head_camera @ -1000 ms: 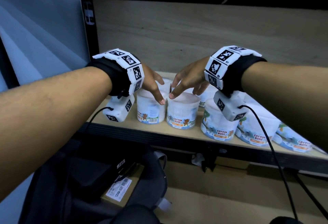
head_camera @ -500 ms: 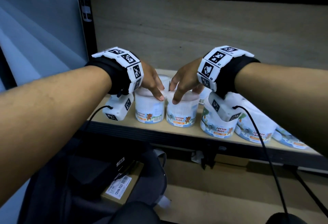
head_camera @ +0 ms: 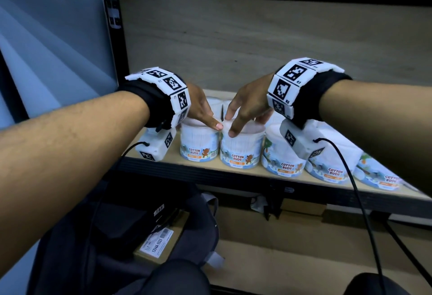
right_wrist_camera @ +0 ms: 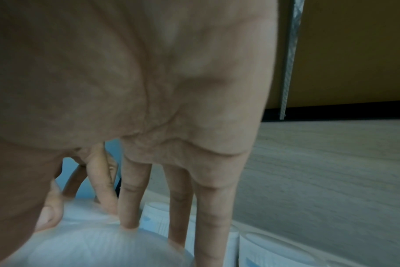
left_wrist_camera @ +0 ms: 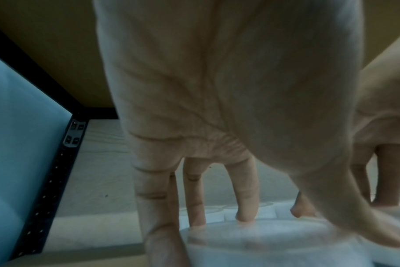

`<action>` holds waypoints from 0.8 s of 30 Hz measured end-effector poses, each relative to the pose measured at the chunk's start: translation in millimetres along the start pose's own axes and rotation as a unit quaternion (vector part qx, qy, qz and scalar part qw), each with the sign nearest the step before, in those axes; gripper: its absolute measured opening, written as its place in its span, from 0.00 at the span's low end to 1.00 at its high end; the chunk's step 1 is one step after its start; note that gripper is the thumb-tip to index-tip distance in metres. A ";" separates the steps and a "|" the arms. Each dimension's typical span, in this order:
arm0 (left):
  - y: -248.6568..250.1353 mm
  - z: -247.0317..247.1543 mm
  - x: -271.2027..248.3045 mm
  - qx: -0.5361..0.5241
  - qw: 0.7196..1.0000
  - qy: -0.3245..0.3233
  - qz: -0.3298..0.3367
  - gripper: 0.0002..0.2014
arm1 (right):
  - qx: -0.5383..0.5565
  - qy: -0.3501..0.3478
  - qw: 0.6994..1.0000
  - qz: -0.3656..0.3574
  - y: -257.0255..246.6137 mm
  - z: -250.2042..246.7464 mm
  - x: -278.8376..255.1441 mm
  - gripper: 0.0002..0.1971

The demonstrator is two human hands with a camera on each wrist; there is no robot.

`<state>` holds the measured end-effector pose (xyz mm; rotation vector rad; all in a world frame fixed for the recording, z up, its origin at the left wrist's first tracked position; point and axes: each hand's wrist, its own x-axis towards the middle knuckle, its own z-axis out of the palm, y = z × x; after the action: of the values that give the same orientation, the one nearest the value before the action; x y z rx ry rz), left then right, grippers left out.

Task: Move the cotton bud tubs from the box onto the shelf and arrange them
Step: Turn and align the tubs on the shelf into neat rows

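Grips tub 1 (head_camera: 198,147) from above with the left hand (head_camera: 201,110): thumb laid across the lid's near rim, fingers (left_wrist_camera: 245,195) reaching down over the far rim, spread wide rather than clenched. Stands at the left end of the front row, close to the shelf (head_camera: 210,175) front edge and upright.

Clasps tub 2 (head_camera: 240,152) the same way with the right hand (head_camera: 245,105): thumb on the near rim, fingers (right_wrist_camera: 131,198) down past the far side. Holds nothing else in either hand.

Compared with 1 second ago, shows both hands settled lower onto the lids, with fingers wrapped over the rims instead of poking at the near edges, and the gap between tubs 1 and 2 narrowed to almost nothing; cannot tell whether touching.

Further right along the front edge, shows 3 more tubs (head_camera: 284,161) in line, labels facing out, with more behind.

Looks like the arranging stage: squaring the 2 leftmost tubs into the row. Leaves the box (head_camera: 161,245) below the shelf, mostly covered by dark fabric, so cannot tell whether any tubs remain inside.
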<state>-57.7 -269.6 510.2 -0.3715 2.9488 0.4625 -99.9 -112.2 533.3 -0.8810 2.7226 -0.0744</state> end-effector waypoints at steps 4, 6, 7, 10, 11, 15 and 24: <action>-1.3 -0.5 1.0 -0.022 1.000 -0.016 -0.002 0.38 | 0.009 0.004 1.000 0.001 0.9 0.6 -0.3 0.31; -2.4 -0.2 1.3 -0.028 0.999 -0.020 -0.003 0.39 | 0.009 0.004 1.000 0.001 1.5 0.7 0.0 0.32; -2.7 -0.2 1.4 -0.030 0.999 -0.019 -0.004 0.38 | 0.010 0.004 1.000 0.001 2.1 0.5 0.2 0.32; -5.3 0.2 2.7 -0.036 0.999 -0.015 -0.004 0.38 | 0.009 -0.002 1.000 0.003 3.2 -0.2 0.7 0.32; -6.3 0.4 3.6 -0.036 0.999 -0.013 -0.004 0.39 | 0.007 -0.006 1.000 0.006 3.1 -0.3 0.9 0.32; -8.2 1.6 3.5 -0.005 1.000 -0.012 -0.007 0.40 | 0.010 -0.011 1.000 0.011 1.7 0.2 2.2 0.31; -5.6 2.3 -1.3 0.035 0.999 -0.018 0.001 0.42 | 0.019 -0.009 1.000 0.011 3.1 1.4 4.0 0.31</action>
<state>-54.8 -273.7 506.7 -0.3496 2.9209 0.3598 -104.4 -112.0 530.5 -0.8376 2.7054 -0.1122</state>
